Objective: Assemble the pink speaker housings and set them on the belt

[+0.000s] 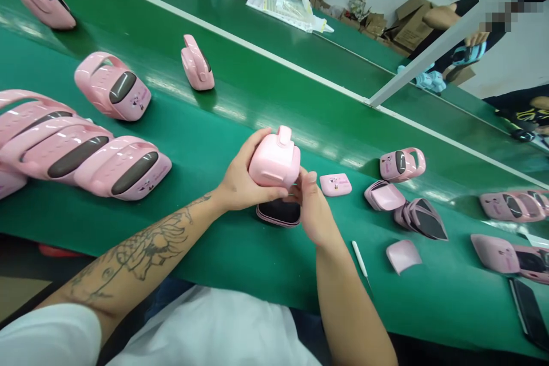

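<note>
Head view, looking down across a green conveyor belt (240, 274). A glossy, rounded pink plastic housing (274, 159) is held clear of the belt, with its small raised tab uppermost; the lift and tilt appear to leave its lower edge open to the other hand. The left hand (244, 174) is closed around the housing, with its fingers over the far side and its thumb along the underside, apparently bracing it. The tattooed left forearm (146, 246) reaches in from the lower left. The right hand (313, 209) rises from below, bent at the wrist, with its fingertips (309, 178) gripping the housing's lower edge. Directly beneath lies a flat pink case with a black face (278, 213). Glossy pink handled shells (124, 168) are grouped to the left, while loose pink panels (384, 195) and a slender white-handled pick (360, 257) lie to the right, seemingly kept within reach
</note>
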